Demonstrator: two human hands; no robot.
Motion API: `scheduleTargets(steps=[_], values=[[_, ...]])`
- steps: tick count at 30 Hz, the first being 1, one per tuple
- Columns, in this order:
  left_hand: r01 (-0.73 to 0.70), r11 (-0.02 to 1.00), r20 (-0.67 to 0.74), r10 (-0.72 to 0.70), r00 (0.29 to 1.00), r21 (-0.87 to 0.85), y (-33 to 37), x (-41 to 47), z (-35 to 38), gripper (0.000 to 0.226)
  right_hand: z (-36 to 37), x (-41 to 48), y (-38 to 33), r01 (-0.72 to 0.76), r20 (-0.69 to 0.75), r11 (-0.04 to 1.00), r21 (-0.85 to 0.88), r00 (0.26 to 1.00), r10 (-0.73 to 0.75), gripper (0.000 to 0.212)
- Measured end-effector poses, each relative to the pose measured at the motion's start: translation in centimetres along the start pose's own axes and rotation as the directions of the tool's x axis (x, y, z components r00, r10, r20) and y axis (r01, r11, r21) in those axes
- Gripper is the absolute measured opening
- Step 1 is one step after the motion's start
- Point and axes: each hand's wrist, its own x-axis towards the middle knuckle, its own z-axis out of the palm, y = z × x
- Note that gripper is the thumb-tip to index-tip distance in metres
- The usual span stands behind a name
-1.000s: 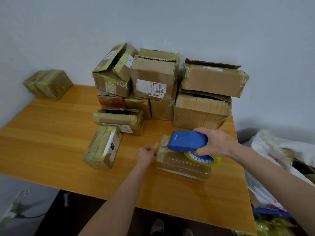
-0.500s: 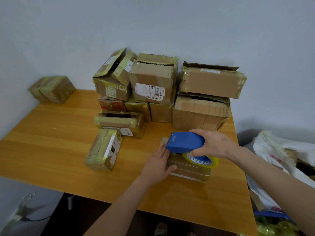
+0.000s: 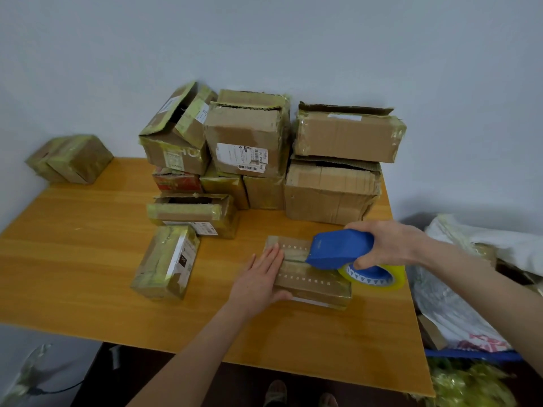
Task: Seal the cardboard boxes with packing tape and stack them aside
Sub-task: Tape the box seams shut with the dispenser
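A flat brown box lies on the wooden table, right of centre. My left hand rests flat on its left end, fingers straight. My right hand grips a blue tape dispenser with a yellowish tape roll; the dispenser's nose sits on the box top near the middle. Clear tape shines along the box top.
A pile of several taped cardboard boxes stands against the back wall. Two small boxes lie left of the flat box. One taped box sits at the far left corner. Bags and wrapping crowd the right side, off the table.
My left hand has slid from the box's left edge onto its top and flattened there. The dispenser has moved rightward along the box top.
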Motion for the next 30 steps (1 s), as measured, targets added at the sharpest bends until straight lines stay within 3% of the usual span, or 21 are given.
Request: scheduleTargets(steps=[12,18,23,30], values=[[-0.005,0.994,-0.044,0.010,0.999,0.111,-0.9,-0.5,-1.2,0.088,1.1,-0.5,-2.9,0.012,-0.041,0.987,-0.159,0.999,-0.019,0.077],[-0.110,0.989,-0.025,0.113,0.993,0.101,0.9,0.0,-0.6,0.082,1.1,-0.9,-3.7,0.001,-0.069,0.980,-0.197,0.997,-0.015,0.071],[-0.107,0.988,-0.019,0.110,0.994,0.114,0.5,0.2,-0.2,0.080,1.1,-1.5,-2.4,-0.007,-0.050,0.998,-0.054,0.999,0.004,0.069],[-0.109,0.990,-0.053,0.114,0.992,0.095,0.2,0.4,0.2,0.080,1.9,-4.2,2.1,-0.057,0.027,0.981,0.188,0.998,0.053,0.051]])
